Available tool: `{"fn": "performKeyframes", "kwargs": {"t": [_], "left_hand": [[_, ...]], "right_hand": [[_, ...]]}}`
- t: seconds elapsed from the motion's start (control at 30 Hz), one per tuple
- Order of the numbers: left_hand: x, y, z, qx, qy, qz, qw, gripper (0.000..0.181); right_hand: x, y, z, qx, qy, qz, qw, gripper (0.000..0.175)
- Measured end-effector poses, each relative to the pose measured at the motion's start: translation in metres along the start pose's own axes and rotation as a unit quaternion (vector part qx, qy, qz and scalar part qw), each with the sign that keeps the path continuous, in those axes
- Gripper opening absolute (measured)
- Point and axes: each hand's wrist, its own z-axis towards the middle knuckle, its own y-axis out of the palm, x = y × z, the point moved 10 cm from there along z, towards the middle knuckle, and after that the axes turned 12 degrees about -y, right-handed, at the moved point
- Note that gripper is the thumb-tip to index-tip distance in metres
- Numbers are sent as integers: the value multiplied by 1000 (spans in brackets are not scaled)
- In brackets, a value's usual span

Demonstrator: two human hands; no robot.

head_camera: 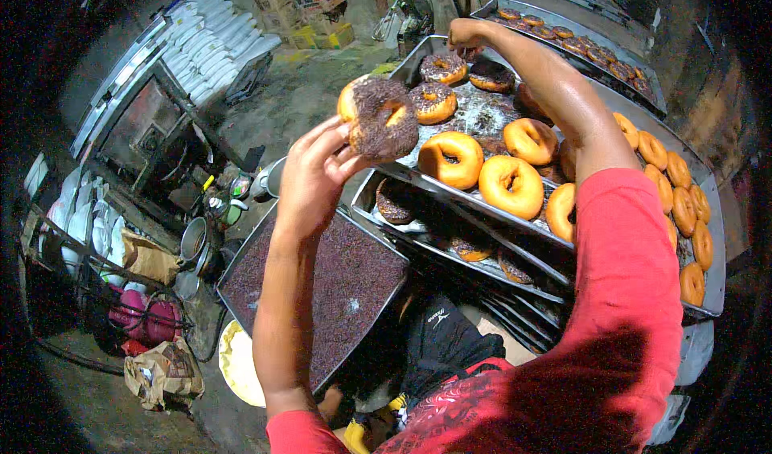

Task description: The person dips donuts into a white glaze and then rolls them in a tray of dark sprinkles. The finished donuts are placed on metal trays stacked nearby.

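My left hand (329,152) grips a ring doughnut (381,116) by its edge. Dark chocolate sprinkles coat the face of that doughnut, and its side is plain golden. Beyond it, my right hand (465,36) reaches over the far corner of a metal baking tray (531,225), fingers bent downward. Just below those fingers lie a sprinkled doughnut (443,68) and a darker-topped doughnut (491,76); whether the fingers touch either is unclear. Plain doughnuts (511,187) rest in the nearer part of the tray, partly hidden by my right arm.
Dark sprinkles fill a shallow tray (356,285) below my left forearm. Under the doughnut tray sits another tray (434,237) with coated doughnuts. A further tray (657,101) of coated doughnuts stands at the back right. A pale round tub (238,357) and a paper bag (166,374) are at lower left.
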Motion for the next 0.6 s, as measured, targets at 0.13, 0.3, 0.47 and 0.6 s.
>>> {"fn": "performKeyframes", "kwargs": {"t": [0.13,0.3,0.47,0.6], "left_hand": [[-30,57,76,-92,-76,41,992,17],[-100,107,158,-119,-227,123,959,12],[-19,109,156,155,111,671,716,22],[-38,99,122,19,12,782,623,36]], "right_hand": [[-22,-54,-32,88,-56,-259,960,14],[21,-38,-111,-75,81,-24,994,29],[19,-12,-175,-172,98,-34,980,34],[-19,6,-206,-221,18,-17,975,27]]}}
